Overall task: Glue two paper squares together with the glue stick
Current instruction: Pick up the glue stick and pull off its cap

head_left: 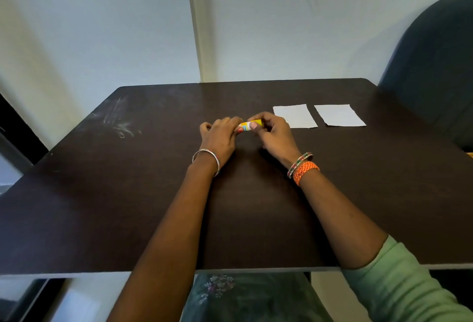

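A small glue stick [247,125], yellow and white with a red end, lies level between both hands just above the dark table [153,206]. My left hand [220,135] grips its red left end. My right hand [271,133] pinches the yellow right end with thumb and fingers. Whether the cap is on or off is hidden by the fingers. Two white paper squares lie flat to the right, side by side with a small gap: the nearer square [297,116] sits just beyond my right hand, the farther square [339,115] further right.
A dark chair back [432,66] stands at the table's far right corner. Pale scuff marks [120,122] streak the table's far left. A light wall rises behind the table. The near table edge runs just above my lap.
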